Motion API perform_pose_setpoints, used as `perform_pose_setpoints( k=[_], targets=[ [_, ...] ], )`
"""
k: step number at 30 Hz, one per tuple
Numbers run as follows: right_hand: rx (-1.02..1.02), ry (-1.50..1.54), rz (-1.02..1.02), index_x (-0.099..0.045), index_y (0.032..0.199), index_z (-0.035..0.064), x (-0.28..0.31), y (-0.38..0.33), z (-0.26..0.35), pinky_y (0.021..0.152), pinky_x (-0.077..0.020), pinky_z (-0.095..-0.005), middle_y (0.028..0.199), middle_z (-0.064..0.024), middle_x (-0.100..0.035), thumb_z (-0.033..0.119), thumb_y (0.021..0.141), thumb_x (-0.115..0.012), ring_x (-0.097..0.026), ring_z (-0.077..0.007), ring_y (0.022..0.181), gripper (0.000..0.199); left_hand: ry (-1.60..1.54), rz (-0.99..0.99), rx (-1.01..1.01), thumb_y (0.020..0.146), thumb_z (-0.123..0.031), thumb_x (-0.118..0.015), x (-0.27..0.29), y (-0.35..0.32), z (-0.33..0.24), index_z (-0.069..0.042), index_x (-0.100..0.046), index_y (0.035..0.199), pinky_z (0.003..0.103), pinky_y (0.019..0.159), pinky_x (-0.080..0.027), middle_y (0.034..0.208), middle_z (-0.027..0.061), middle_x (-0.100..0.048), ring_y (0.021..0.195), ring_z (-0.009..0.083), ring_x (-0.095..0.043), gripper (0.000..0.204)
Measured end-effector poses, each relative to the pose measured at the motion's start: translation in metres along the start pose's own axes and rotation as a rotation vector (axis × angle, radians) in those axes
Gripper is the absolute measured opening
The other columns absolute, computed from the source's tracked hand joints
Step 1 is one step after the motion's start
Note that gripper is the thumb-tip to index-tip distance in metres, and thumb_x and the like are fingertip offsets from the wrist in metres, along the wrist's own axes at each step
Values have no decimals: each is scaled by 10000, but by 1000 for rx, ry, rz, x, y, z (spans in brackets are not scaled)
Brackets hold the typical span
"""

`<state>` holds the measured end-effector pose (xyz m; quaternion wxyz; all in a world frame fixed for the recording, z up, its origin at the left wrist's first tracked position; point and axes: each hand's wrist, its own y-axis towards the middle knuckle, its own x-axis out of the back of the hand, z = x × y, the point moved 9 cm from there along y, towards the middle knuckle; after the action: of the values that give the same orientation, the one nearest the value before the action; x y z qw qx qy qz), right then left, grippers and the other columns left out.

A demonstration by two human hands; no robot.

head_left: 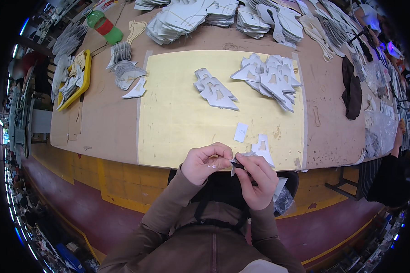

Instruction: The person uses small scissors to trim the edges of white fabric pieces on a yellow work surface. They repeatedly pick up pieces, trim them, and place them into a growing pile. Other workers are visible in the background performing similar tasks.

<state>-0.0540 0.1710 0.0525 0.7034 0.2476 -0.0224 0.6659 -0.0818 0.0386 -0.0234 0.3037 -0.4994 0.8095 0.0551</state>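
Observation:
At the table's near edge both my hands meet, fingertips close together. My left hand [206,163] pinches a small white cut piece [233,171], mostly hidden by the fingers; tiny white bits lie on its palm. My right hand [258,181] is closed on a small dark pointed thing [236,164], its kind too small to make out, touching the white piece. Just beyond the right hand lies a white panel with a cut-out window [262,148]. A small white marked card [241,132] is beside it.
A yellow sheet [177,118] covers the table's middle. On it lie a short row [215,89] and a larger pile [271,77] of white panels. Farther back are stacked pieces [177,20], a green bottle [105,27] and a yellow tray [83,86]. Another person sits at right.

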Motion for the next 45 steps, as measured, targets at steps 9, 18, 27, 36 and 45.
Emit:
perform_pose_setpoints(
  k=[9,18,27,36,45],
  targets=[
    [-10,4,-38,-686,1114,-11,-3,-4,0,541,-490,-279,842,-110,-649,-64,786,-704,-633,-192,628,333,-99,68,3,937,-91,-645,-6,-1,5,4,-621,1034,304,944,-431,1135,72,-578,1046,152,-544,138],
    [25,-43,-84,-686,1108,-18,-2,-6,2,545,-490,-283,835,-112,-649,-73,776,-705,-631,-203,626,336,-17,-19,-7,951,-66,-622,-8,-5,3,35,-608,1038,255,918,-460,1132,47,-571,1041,94,-545,134],
    [32,3,-74,-696,1094,-15,5,-2,4,559,-500,-274,839,-117,-665,-69,743,-726,-646,-213,646,356,56,-78,-116,937,-20,-626,-6,-10,-3,36,-624,1050,246,863,-483,1102,51,-599,963,98,-580,126],
    [89,-28,-43,-694,1102,-11,2,-2,5,550,-494,-285,852,-117,-674,-56,740,-731,-647,-209,646,367,-29,-107,-59,931,-19,-636,-2,-12,2,56,-628,1078,236,834,-509,1034,65,-648,907,103,-615,165],
    [74,-45,-40,-680,1131,-19,-1,-3,5,557,-499,-285,850,-112,-663,-70,759,-707,-648,-204,649,376,-41,-123,-54,931,-17,-635,-5,-13,0,56,-627,1075,224,803,-498,1009,48,-641,880,87,-603,161]
  ],
)
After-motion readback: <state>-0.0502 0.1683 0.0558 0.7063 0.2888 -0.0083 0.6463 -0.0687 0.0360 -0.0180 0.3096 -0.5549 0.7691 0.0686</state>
